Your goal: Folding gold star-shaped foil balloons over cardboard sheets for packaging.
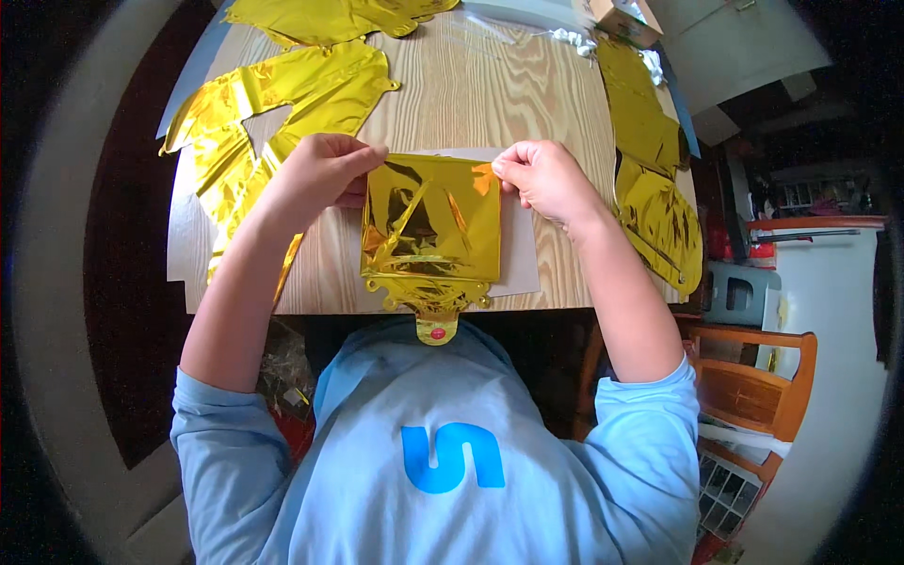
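A shiny gold foil balloon (pixel 433 221), flat and folded to a near square, lies in front of me at the table's near edge. Its narrow tab with a red dot (pixel 438 333) hangs over that edge, and small eyelets flank the gathered lower part. My left hand (pixel 331 169) pinches the far left corner between thumb and fingers. At the far right corner, my right hand (pixel 548 181) is closed in a pinch on the foil, beside an orange reflection. Beneath the balloon lies a pale flat sheet (pixel 521 252), mostly covered.
More flat gold foil balloons lie on the wooden table (pixel 461 94): one at left (pixel 330 89), one at the far left (pixel 325 19), others along the right edge (pixel 654 202). A small cardboard box (pixel 625 21) sits at the back right. A wooden chair (pixel 753 386) stands right.
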`<state>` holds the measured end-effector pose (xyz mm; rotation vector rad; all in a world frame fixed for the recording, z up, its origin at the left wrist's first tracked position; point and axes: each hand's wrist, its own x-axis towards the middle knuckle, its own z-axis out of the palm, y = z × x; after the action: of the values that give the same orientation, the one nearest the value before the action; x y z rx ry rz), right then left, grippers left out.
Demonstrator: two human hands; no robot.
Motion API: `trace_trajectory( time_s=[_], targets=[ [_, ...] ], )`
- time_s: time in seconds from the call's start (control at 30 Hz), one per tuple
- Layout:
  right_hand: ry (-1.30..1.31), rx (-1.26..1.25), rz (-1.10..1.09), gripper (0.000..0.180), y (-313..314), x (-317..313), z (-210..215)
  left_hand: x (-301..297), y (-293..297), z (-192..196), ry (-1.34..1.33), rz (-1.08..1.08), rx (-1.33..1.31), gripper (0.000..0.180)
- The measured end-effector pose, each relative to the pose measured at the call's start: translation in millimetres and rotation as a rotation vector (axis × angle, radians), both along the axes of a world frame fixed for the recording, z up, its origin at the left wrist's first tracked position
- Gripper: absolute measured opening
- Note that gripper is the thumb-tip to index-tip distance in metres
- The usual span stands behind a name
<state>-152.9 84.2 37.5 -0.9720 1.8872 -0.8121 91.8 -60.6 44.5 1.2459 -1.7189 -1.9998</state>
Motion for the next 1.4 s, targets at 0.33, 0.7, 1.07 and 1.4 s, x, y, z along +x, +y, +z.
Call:
trace_trajectory(
  time_s=[0.33,0.7,1.07,1.4],
  targets=[
    [0.230,-0.005,0.064,0.018,-5.4,-1.5,-7.3,-7.1,3.8,-1.7,-0.326,-0.156,-0.453,0.028],
    [0.724,-0.138,0.061,0.014,-6.5,24.3,2.7,-5.6,19.5,-16.4,-0.418,-0.171,-1.040,0.032],
    [0.973,-0.285,0.306,0.041,6.3,49.8,6.3,-6.6,25.3,-22.1,-0.457,-0.143,-1.067,0.030],
    [0.947,-0.318,0.577,0.070,22.0,65.5,-15.9,-5.1,27.2,-23.0,-0.423,-0.101,-1.065,0.031]
  ],
)
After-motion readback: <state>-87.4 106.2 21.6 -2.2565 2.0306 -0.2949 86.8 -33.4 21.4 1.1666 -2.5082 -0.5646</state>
